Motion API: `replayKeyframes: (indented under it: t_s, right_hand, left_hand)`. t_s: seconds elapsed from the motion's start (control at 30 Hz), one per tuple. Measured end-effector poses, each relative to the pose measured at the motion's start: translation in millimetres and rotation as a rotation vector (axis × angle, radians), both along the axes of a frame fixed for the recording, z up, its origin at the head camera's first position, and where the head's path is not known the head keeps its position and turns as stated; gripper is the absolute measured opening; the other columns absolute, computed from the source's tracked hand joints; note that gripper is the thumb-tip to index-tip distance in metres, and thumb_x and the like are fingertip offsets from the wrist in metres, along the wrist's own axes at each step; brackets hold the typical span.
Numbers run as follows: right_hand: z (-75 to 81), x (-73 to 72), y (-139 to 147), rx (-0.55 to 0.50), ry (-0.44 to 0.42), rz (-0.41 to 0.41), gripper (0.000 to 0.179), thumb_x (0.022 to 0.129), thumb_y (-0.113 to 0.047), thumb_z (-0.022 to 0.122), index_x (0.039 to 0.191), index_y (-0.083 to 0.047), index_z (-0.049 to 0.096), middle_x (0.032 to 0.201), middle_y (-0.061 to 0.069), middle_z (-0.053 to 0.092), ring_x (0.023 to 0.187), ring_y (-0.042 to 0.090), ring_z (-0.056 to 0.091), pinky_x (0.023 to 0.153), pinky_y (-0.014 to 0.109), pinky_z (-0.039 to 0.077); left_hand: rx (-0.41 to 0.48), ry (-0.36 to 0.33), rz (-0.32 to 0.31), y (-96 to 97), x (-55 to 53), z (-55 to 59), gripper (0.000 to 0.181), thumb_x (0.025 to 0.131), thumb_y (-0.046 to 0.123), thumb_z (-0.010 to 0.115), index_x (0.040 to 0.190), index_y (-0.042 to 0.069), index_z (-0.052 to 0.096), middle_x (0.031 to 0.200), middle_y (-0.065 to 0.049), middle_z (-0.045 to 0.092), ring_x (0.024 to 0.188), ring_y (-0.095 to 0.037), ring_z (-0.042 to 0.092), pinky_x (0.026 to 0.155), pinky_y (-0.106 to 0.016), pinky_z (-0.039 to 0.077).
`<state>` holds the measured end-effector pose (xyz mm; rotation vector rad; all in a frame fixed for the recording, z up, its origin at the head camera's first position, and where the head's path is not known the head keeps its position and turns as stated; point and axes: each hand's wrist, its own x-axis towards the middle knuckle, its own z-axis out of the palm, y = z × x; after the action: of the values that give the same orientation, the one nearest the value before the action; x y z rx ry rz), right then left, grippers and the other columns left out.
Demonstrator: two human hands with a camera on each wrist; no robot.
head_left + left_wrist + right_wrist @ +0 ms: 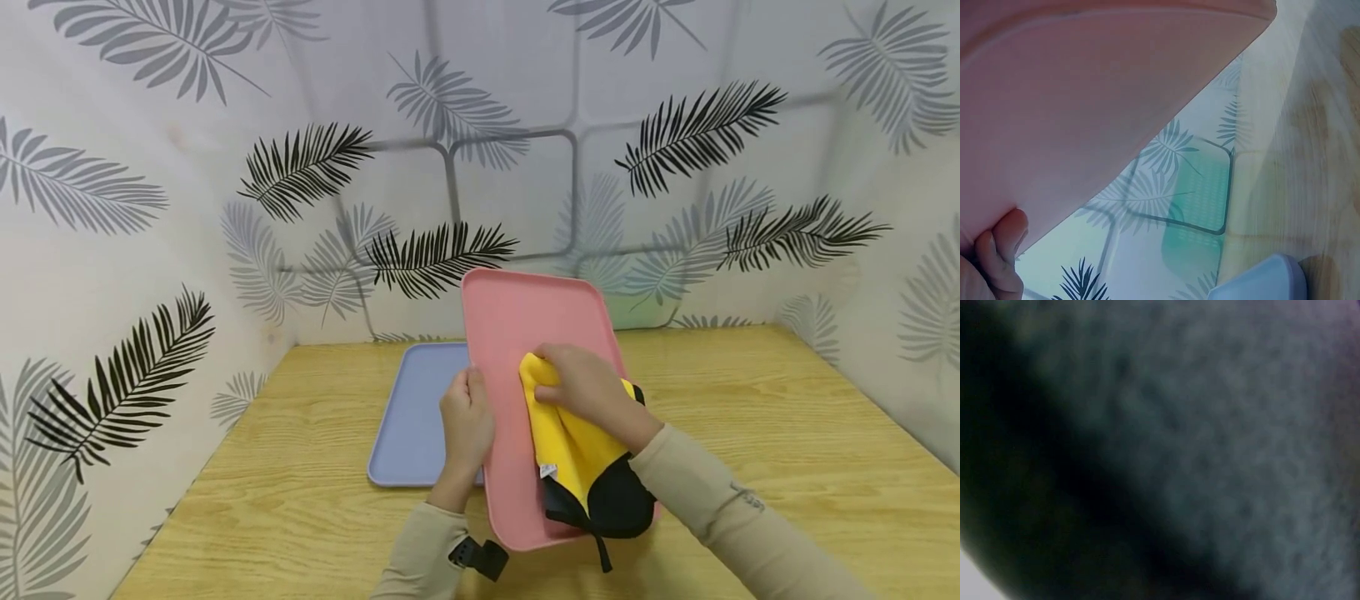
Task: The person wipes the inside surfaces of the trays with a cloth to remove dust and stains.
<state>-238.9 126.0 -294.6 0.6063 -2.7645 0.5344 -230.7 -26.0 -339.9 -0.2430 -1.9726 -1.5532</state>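
Note:
My left hand (467,421) grips the left edge of a pink tray (502,333), which is raised and tilted above the table. In the left wrist view the tray's underside (1085,112) fills the upper left, and fingers (1010,234) curl at its edge. With my right hand (588,387) I hold a yellow and black cloth (555,433) against the tray's inner face. A small white tag (548,471) shows on the cloth, and a black loop hangs below it. Dark, blurred fabric (1229,425) covers most of the right wrist view.
A blue tray (416,425) lies on the wooden table (750,433), left of the pink one and partly behind it. Behind the table hangs a pale curtain (510,200) with a leaf pattern. A black strap (480,557) is around my left wrist.

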Motion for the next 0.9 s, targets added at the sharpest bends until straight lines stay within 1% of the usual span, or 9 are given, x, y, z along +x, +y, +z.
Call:
replayKeyframes:
  t_s: [0.1,0.27,0.43,0.6,0.67,0.77,0.9]
  right_hand:
    - [-2.5,-4.5,9,0.011,-0.015,-0.018,0.045,0.077,-0.017,0.063,0.117,0.001,0.053,0.109,0.015,0.058,0.088,0.026,0.053,0.078,0.039,0.041]
    - [-3.1,-9.9,20,0.043,-0.035,-0.065,0.046,0.077,-0.019,0.063,0.119,-0.001,0.052,0.109,0.014,0.058,0.087,0.026,0.053,0.074,0.041,0.042]
    - [-3.7,-13.7,33,0.06,-0.054,-0.103,0.045,0.078,-0.018,0.063,0.118,-0.001,0.052,0.108,0.015,0.058,0.084,0.027,0.053,0.073,0.042,0.042]
    - [-6.4,-18.6,50,0.089,-0.093,-0.177,0.045,0.079,-0.018,0.062,0.119,0.0,0.051,0.103,0.017,0.059,0.078,0.027,0.053,0.065,0.041,0.042]
    - [-8.8,-21.3,57,0.099,-0.099,-0.206,0.045,0.078,-0.017,0.061,0.119,0.0,0.051,0.102,0.018,0.059,0.076,0.027,0.052,0.063,0.04,0.041]
    - [-12.9,-24.5,64,0.101,-0.097,-0.232,0.046,0.079,-0.018,0.061,0.119,0.002,0.051,0.104,0.02,0.058,0.078,0.029,0.053,0.065,0.042,0.043]
    - [-18.1,-27.6,69,0.092,-0.087,-0.235,0.047,0.079,-0.02,0.062,0.119,0.001,0.052,0.106,0.02,0.058,0.081,0.03,0.055,0.066,0.044,0.044]
  left_hand:
    - [0.009,0.011,0.024,-1.6,-0.6,0.5,0.03,0.094,0.01,0.038,0.073,-0.004,0.054,0.056,0.001,0.036,0.053,-0.014,0.038,0.047,-0.029,0.034]
    - [0.025,0.019,0.042,-3.8,-1.1,1.0,0.031,0.095,0.011,0.039,0.074,-0.005,0.055,0.056,0.0,0.038,0.053,-0.015,0.038,0.047,-0.03,0.035]
    - [0.023,0.034,0.04,-5.0,-0.7,3.9,0.031,0.094,0.01,0.039,0.074,-0.006,0.056,0.057,-0.001,0.04,0.054,-0.015,0.039,0.048,-0.03,0.035]
    - [0.015,0.05,0.043,-6.8,-0.6,5.8,0.03,0.094,0.01,0.039,0.076,-0.006,0.057,0.058,-0.002,0.043,0.055,-0.016,0.041,0.049,-0.031,0.037]
    - [0.013,0.052,0.042,-7.2,-0.2,6.7,0.03,0.094,0.01,0.039,0.074,-0.005,0.056,0.057,-0.002,0.042,0.055,-0.016,0.04,0.049,-0.031,0.036]
    - [0.013,0.054,0.041,-7.5,0.5,7.7,0.032,0.095,0.012,0.04,0.07,-0.004,0.053,0.056,0.0,0.039,0.053,-0.014,0.038,0.047,-0.03,0.034]
    - [0.014,0.054,0.031,-8.3,1.2,7.5,0.033,0.095,0.013,0.039,0.067,-0.002,0.05,0.054,0.002,0.035,0.051,-0.011,0.035,0.045,-0.028,0.032]
